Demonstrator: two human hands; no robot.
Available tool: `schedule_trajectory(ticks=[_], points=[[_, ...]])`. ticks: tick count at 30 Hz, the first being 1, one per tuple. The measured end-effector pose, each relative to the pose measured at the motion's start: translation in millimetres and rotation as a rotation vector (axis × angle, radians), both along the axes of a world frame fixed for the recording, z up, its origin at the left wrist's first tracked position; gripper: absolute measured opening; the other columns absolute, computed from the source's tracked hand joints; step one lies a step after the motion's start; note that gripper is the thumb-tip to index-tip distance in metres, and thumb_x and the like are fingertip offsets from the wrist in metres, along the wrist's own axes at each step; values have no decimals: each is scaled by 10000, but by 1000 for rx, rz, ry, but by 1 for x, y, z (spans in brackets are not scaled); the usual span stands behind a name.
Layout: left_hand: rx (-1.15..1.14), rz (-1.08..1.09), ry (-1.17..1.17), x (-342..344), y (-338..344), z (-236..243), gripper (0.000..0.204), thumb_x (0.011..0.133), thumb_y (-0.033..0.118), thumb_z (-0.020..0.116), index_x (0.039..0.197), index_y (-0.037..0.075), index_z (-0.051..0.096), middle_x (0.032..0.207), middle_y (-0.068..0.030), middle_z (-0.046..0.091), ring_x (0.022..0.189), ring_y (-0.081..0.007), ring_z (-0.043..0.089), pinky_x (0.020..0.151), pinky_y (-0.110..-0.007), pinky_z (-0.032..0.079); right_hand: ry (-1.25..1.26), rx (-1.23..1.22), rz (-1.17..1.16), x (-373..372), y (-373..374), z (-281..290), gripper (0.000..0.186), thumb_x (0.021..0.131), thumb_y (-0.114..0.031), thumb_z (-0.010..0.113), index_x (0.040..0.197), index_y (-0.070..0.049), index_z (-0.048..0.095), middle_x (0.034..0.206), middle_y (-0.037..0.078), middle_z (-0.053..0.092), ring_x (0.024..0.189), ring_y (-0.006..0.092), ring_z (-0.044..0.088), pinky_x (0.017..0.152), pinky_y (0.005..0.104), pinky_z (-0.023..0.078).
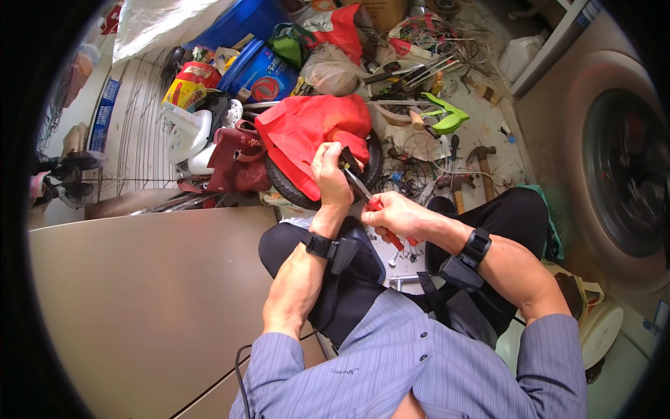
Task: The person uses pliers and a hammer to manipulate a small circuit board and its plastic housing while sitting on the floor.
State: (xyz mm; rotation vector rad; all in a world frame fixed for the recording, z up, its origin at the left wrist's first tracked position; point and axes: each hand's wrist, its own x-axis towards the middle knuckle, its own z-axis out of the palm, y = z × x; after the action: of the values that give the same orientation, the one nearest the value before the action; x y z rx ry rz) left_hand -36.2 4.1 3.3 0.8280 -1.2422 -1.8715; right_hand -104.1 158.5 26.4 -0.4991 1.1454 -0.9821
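Observation:
My left hand (331,174) is raised in the middle, closed on a small dark piece (350,159), its details hard to make out. Below and to its right, my right hand (392,216) grips a red-handled tool (394,241), apparently pliers; the tool's metal end reaches up to the dark piece. A red bag (296,133) lies behind my hands on a black tyre-like ring (370,166). Beneath my right hand, small loose parts and a metal bar (405,278) are on the floor between my legs.
A washing machine (558,140) stands right, a large beige panel (139,293) left. Behind are blue buckets (258,70), bags (328,66), white plastic pieces (188,133), tangled wires (440,38), a green tool (447,115) and hammers (486,174). A wire rack (136,126) is at upper left.

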Motion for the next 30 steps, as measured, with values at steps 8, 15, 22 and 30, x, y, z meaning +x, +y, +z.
schedule_trajectory(ticks=[8, 15, 22, 30], points=[[133, -54, 68, -5, -2, 0, 209, 952, 190, 516, 795, 55, 547, 591, -54, 537, 486, -198, 595, 502, -310, 518, -229, -105, -68, 7, 5, -26, 142, 985, -146, 566, 901, -33, 555, 657, 20, 516, 557, 126, 531, 483, 303, 476], [525, -186, 286, -5, -14, 11, 330, 897, 393, 505, 747, 101, 539, 607, -49, 461, 532, -211, 436, 531, -360, 373, -788, -59, -74, 6, 3, -10, 185, 994, -176, 600, 862, -65, 535, 678, -22, 462, 580, 107, 455, 555, 279, 443], [497, -74, 229, -1, -21, 9, 290, 929, 358, 528, 783, 109, 559, 649, -82, 562, 582, -257, 553, 577, -403, 458, 177, -2, 10, -4, -8, 6, 138, 944, -140, 622, 978, -8, 605, 660, 10, 547, 589, 111, 540, 553, 299, 475], [511, -78, 187, 5, -26, 2, 290, 944, 353, 524, 774, 119, 548, 642, -84, 580, 580, -271, 583, 582, -409, 483, 516, -3, 62, 0, -6, -4, 196, 914, -136, 634, 1037, 13, 602, 792, 96, 672, 758, 163, 662, 696, 343, 527]])
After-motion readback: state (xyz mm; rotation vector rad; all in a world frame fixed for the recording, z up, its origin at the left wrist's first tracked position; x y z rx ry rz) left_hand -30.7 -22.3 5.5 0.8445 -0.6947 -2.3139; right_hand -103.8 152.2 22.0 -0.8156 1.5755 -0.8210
